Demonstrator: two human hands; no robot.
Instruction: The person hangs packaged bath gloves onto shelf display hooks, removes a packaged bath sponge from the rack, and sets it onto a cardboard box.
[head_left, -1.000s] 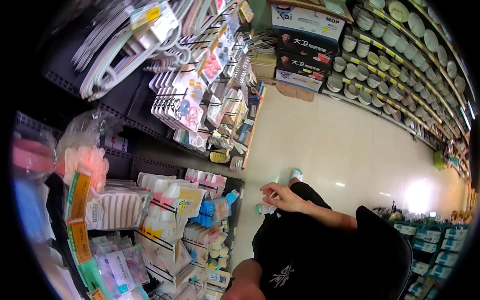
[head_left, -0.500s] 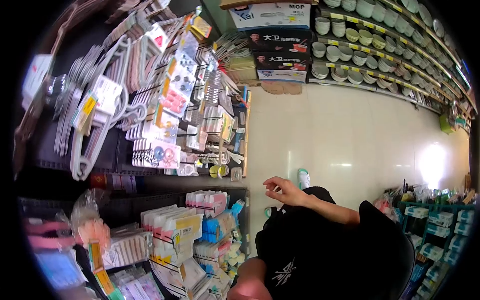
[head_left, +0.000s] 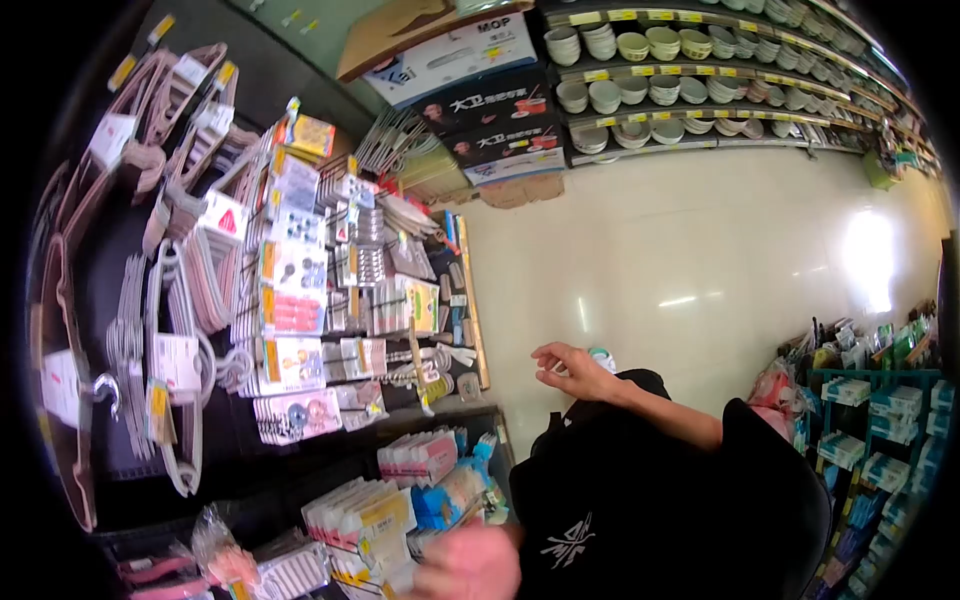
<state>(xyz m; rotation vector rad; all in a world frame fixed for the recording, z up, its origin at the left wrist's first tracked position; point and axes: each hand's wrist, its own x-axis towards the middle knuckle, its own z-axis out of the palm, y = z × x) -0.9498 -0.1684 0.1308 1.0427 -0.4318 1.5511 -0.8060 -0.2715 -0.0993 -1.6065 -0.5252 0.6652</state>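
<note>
My right hand (head_left: 575, 371) hangs over the pale floor in front of my black clothing, fingers loosely curled and apart, with nothing in it. At the bottom, my left hand (head_left: 466, 563) is smeared by motion, so its fingers cannot be made out. It is nearest to the hanging white and yellow packs (head_left: 375, 525) and the blue packs (head_left: 440, 505) on the lower left rack. Above them hang carded goods (head_left: 298, 313) and bundles of clothes hangers (head_left: 183, 365).
Stacked mop boxes (head_left: 495, 105) stand at the top, beside shelves of bowls (head_left: 640, 92). Tiled floor (head_left: 640, 240) runs between the racks. At the lower right is a green rack (head_left: 880, 400) of packets. A shoe tip (head_left: 601, 356) shows beyond my right hand.
The view has turned leftward, bringing more hangers into sight. My left hand has moved up and left toward the lower packs. My right hand stays in front of my body.
</note>
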